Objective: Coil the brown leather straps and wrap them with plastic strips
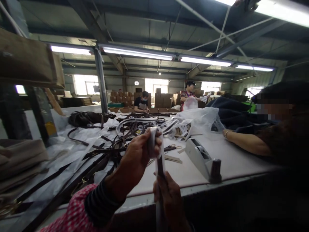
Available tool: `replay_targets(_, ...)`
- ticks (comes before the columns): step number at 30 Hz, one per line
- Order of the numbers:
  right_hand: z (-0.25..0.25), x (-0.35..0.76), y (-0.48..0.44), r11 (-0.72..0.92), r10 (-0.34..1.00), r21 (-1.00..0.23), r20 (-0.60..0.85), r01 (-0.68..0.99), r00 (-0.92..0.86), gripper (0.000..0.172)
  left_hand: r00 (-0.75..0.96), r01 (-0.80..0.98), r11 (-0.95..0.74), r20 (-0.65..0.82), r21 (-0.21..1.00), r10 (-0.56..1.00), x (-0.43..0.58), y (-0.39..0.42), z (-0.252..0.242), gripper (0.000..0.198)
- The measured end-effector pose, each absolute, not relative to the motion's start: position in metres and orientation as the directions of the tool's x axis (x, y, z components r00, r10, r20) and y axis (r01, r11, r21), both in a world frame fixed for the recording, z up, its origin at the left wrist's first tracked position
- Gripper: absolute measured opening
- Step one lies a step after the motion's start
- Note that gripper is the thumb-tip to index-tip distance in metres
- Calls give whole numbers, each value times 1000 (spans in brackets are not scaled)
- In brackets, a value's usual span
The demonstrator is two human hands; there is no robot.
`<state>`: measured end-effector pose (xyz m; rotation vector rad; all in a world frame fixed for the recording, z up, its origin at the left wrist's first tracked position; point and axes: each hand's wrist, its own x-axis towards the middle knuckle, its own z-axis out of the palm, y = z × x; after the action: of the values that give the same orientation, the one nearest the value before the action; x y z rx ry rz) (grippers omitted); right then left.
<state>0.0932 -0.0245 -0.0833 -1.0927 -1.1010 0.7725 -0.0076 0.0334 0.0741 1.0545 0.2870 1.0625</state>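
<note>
A dark strap [159,166] in a pale, clear-looking wrap runs down between my two hands above the table's front edge. My left hand [137,158] is closed around its upper end, where the wrapped strap is doubled or rolled over. Lower down, my right hand [167,190] grips the hanging length between thumb and fingers. Below that hand the strap drops out of sight. Behind my hands lie dark-handled scissors [172,147] and several flat beige strips [172,159] on the white tabletop [178,175].
A tape dispenser [198,158] and a dark spool [215,170] stand to the right. Tangled dark straps [103,149] and plastic film [200,117] cover much of the table. A co-worker's arm [248,141] rests at the right; two people work farther back.
</note>
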Motion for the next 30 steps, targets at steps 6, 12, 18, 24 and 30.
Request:
replay_targets(6, -63, 104, -26, 113, 990, -921, 138, -372, -39, 47, 500, -39, -710, 628, 703, 596, 1, 65, 40, 20)
replay_targets(12, -31, 152, -26, 24, 976, -968, 78, -251, -206, 38, 850, 152, -974, 481, 169, 216, -21, 86, 4, 19)
replay_targets(18, -21, 183, -17, 20, 987, -1000, 21, -6, -159, 51, 929, 207, -965, 276, 160, 245, -39, 91, 2, 36)
replay_targets(24, -34, 204, 0, 329, 943, -781, 243, 531, -227, 8, 936, 270, -944, 177, 188, 303, -35, 112, -20, 30)
replay_targets(30, -59, 222, 22, 473, 850, -265, 388, 840, -356, 8, 982, 113, -969, 126, 219, 143, -18, 126, -35, 29)
